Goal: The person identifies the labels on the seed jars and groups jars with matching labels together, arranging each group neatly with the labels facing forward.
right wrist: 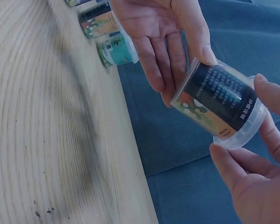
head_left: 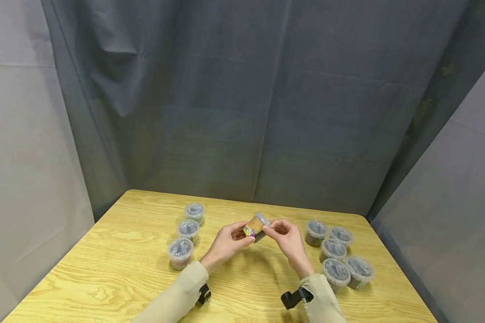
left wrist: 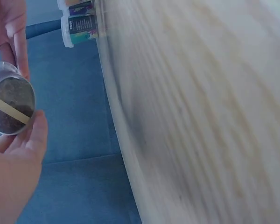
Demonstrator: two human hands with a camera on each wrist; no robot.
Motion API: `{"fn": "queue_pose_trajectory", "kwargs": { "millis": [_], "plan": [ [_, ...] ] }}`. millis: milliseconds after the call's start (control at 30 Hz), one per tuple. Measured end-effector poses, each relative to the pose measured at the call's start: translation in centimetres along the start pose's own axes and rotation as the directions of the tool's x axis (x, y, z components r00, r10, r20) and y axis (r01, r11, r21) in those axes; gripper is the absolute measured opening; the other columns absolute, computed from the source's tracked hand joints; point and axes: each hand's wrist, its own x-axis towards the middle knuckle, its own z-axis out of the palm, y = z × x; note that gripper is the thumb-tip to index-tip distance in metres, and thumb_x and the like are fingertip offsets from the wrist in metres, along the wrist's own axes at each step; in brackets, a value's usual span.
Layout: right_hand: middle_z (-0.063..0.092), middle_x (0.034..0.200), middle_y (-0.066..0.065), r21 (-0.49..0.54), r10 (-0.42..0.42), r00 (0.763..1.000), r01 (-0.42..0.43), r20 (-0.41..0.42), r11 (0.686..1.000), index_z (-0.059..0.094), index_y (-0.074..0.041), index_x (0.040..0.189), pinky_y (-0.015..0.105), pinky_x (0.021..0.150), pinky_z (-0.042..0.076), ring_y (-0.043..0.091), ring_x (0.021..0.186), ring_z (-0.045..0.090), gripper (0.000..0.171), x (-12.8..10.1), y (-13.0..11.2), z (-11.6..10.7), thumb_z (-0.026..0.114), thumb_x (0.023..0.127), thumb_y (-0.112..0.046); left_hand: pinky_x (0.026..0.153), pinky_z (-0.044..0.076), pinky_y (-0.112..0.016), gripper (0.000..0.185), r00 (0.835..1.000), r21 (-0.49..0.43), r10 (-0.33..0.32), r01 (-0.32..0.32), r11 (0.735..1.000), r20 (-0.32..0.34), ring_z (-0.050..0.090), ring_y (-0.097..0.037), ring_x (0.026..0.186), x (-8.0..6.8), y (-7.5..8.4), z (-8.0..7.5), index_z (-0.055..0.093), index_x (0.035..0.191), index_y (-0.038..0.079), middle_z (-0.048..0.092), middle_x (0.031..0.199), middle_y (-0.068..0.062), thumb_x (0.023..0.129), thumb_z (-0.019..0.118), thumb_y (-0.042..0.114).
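Observation:
Above the middle of the wooden table, a small clear plastic tub [head_left: 252, 227] is held tilted between both hands. My left hand [head_left: 225, 244] grips it near the base. With thumb and fingers, my right hand [head_left: 287, 242] pinches the rim of its translucent lid [right wrist: 246, 129]. The lid is on the tub. A black and orange label with white print wraps the side, as the right wrist view shows. Turned toward the left wrist camera is the tub's dark base [left wrist: 16, 93], crossed by a pale strip.
On the left, three lidded tubs [head_left: 180, 251] stand in a row. Several more lidded tubs [head_left: 333, 248] are clustered on the right, beside the right forearm. A dark grey curtain [head_left: 226, 112] hangs behind the wooden table [head_left: 117, 260], with pale cloth at either side.

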Motion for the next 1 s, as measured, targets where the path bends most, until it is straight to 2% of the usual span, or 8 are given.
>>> {"fn": "queue_pose_trajectory", "kwargs": {
  "millis": [167, 267, 400, 467, 633, 800, 900, 1000],
  "plan": [
    [0.068, 0.114, 0.011, 0.015, -0.006, 1.000, 0.006, 0.003, 1.000, 0.063, -0.003, 0.090, 0.035, 0.091, 0.053, 0.017, 0.099, 0.064, 0.026, 0.1, 0.0, -0.1, 0.079, 0.084, -0.022, 0.095, 0.055, -0.032, 0.064, 1.000, -0.018, 0.009, -0.009, 1.000, 0.004, 0.063, -0.028, 0.117, 0.3, 0.0, -0.1, 0.051, 0.141, 0.003, 0.062, 0.130, -0.016, 0.088, 0.074, 0.030],
    [0.068, 0.110, 0.010, -0.002, 0.008, 1.000, -0.008, 0.010, 1.000, 0.064, -0.003, 0.091, 0.033, 0.089, 0.053, 0.015, 0.096, 0.063, 0.026, 0.1, 0.0, 0.0, 0.079, 0.084, -0.023, 0.097, 0.054, -0.036, 0.063, 1.000, 0.006, 0.009, -0.009, 1.000, -0.029, 0.063, -0.028, 0.115, 0.2, -0.2, -0.1, 0.053, 0.139, 0.003, 0.063, 0.128, -0.015, 0.087, 0.076, 0.029],
    [0.069, 0.111, 0.009, -0.021, 0.026, 1.000, -0.026, -0.002, 0.999, 0.064, -0.005, 0.089, 0.036, 0.092, 0.052, 0.015, 0.098, 0.063, 0.027, 0.1, 0.3, 0.1, 0.079, 0.083, -0.026, 0.101, 0.050, -0.047, 0.061, 0.998, 0.032, 0.024, -0.022, 0.999, -0.063, 0.063, -0.030, 0.116, -0.1, -0.2, 0.1, 0.056, 0.136, 0.005, 0.064, 0.127, -0.015, 0.084, 0.079, 0.026],
    [0.070, 0.112, 0.010, -0.002, 0.032, 0.999, -0.032, -0.022, 0.999, 0.063, -0.005, 0.087, 0.038, 0.093, 0.052, 0.016, 0.099, 0.064, 0.027, 0.0, 0.3, 0.1, 0.080, 0.083, -0.025, 0.102, 0.049, -0.048, 0.060, 0.997, 0.028, 0.033, -0.032, 0.999, -0.064, 0.062, -0.030, 0.116, -0.1, -0.1, 0.2, 0.057, 0.135, 0.006, 0.064, 0.127, -0.015, 0.084, 0.079, 0.026],
    [0.069, 0.113, 0.011, 0.055, 0.033, 0.999, -0.031, -0.032, 0.998, 0.063, -0.005, 0.086, 0.039, 0.095, 0.051, 0.017, 0.100, 0.064, 0.024, -0.1, 0.2, 0.0, 0.080, 0.082, -0.022, 0.097, 0.054, -0.036, 0.056, 0.999, -0.023, 0.017, -0.018, 1.000, -0.033, 0.063, -0.026, 0.114, -0.2, 0.1, 0.2, 0.056, 0.137, 0.009, 0.064, 0.126, -0.014, 0.088, 0.075, 0.027],
    [0.068, 0.108, 0.008, 0.047, 0.037, 0.999, -0.036, -0.002, 0.998, 0.064, -0.005, 0.091, 0.039, 0.096, 0.051, 0.015, 0.098, 0.063, 0.028, -0.2, -0.2, 0.1, 0.080, 0.083, -0.026, 0.090, 0.056, -0.029, 0.054, 0.999, -0.025, 0.002, -0.003, 1.000, -0.032, 0.064, -0.029, 0.111, -0.2, 0.1, 0.1, 0.055, 0.137, 0.006, 0.064, 0.126, -0.017, 0.089, 0.074, 0.021],
    [0.069, 0.100, 0.005, 0.002, 0.062, 0.998, -0.062, -0.007, 0.998, 0.066, -0.006, 0.092, 0.038, 0.094, 0.049, 0.014, 0.093, 0.062, 0.030, -0.3, -0.5, 0.2, 0.081, 0.082, -0.030, 0.092, 0.056, -0.036, 0.052, 0.999, -0.003, 0.011, -0.012, 1.000, -0.049, 0.064, -0.034, 0.110, -0.7, 1.3, 0.1, 0.055, 0.135, 0.001, 0.064, 0.125, -0.020, 0.088, 0.074, 0.014],
    [0.069, 0.097, 0.003, -0.023, 0.077, 0.997, -0.077, -0.028, 0.997, 0.067, -0.006, 0.092, 0.038, 0.092, 0.050, 0.013, 0.091, 0.062, 0.030, -0.2, -0.6, 0.3, 0.082, 0.081, -0.030, 0.096, 0.054, -0.045, 0.052, 0.998, -0.003, 0.027, -0.028, 1.000, -0.063, 0.064, -0.034, 0.111, -0.6, 1.4, 0.1, 0.057, 0.134, 0.001, 0.064, 0.125, -0.020, 0.087, 0.075, 0.014]
  ]
}}
